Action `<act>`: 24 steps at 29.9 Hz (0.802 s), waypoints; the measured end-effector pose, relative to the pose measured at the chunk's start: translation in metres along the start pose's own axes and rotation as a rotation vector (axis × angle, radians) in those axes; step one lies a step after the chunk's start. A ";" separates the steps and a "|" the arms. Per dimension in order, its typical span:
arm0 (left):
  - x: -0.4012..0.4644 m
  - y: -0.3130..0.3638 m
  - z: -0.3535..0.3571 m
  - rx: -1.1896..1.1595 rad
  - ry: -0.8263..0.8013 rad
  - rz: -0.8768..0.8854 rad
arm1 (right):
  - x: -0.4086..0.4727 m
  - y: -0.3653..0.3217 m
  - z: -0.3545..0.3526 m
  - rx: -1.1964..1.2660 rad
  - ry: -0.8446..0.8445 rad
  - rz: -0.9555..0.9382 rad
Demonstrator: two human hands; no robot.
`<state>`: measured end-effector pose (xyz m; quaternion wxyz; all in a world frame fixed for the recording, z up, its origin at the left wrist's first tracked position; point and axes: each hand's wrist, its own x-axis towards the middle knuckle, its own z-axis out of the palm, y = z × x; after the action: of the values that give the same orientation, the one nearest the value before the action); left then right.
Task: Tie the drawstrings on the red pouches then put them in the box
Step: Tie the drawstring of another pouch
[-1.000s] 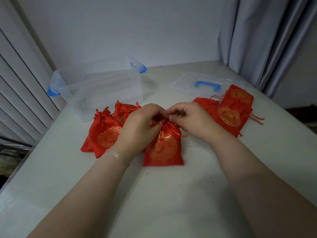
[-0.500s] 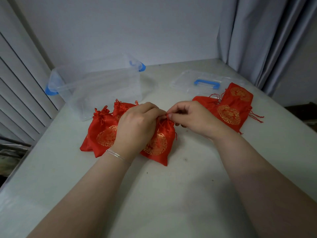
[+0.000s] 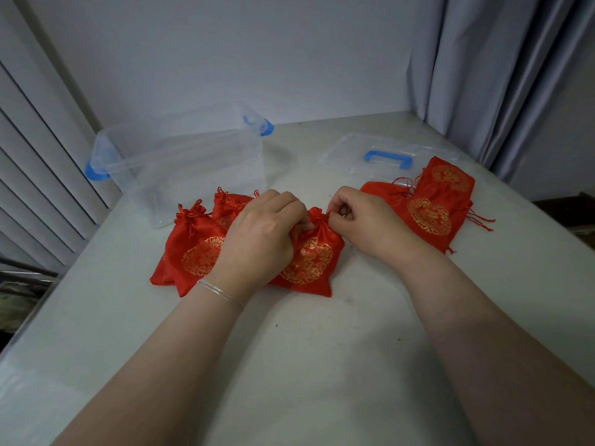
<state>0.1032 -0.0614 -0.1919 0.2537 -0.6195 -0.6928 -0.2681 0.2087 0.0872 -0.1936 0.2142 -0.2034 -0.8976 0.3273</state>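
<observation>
A red pouch with a gold emblem [image 3: 310, 262] lies on the white table between my hands, its neck gathered. My left hand [image 3: 260, 239] pinches the drawstring at the neck's left side and covers part of the pouch. My right hand [image 3: 360, 220] pinches the drawstring at the neck's right side. To the left lie tied pouches [image 3: 193, 249], partly under my left hand. To the right is a pile of flat pouches with loose strings [image 3: 431, 207]. The clear plastic box with blue latches [image 3: 180, 165] stands open behind the left pouches.
The box's clear lid with a blue handle [image 3: 388, 157] lies flat at the back right. A grey curtain [image 3: 483, 75] hangs at the right. White slats [image 3: 35, 175] run along the left table edge. The table [image 3: 306, 365] stretches bare toward me.
The pouch between my hands shifted left and tilted, then came back to lie flatter in the middle. Both hands stayed on its drawstrings at the neck.
</observation>
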 end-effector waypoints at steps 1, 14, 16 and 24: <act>0.000 -0.001 0.001 -0.020 -0.012 0.010 | 0.001 0.001 0.003 0.038 -0.021 0.020; 0.005 0.006 -0.012 -0.884 -0.027 -0.788 | -0.001 -0.011 0.017 0.616 -0.182 0.187; 0.005 0.004 -0.009 -0.862 -0.045 -0.940 | -0.001 -0.010 0.018 0.396 -0.089 0.066; 0.004 -0.004 -0.016 -0.756 -0.282 -0.835 | -0.007 -0.015 0.018 0.059 0.068 -0.319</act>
<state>0.0992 -0.0696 -0.1773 -0.2073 -0.3712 -0.7615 -0.4892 0.2021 0.0640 -0.1982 0.2998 -0.0630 -0.9007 0.3081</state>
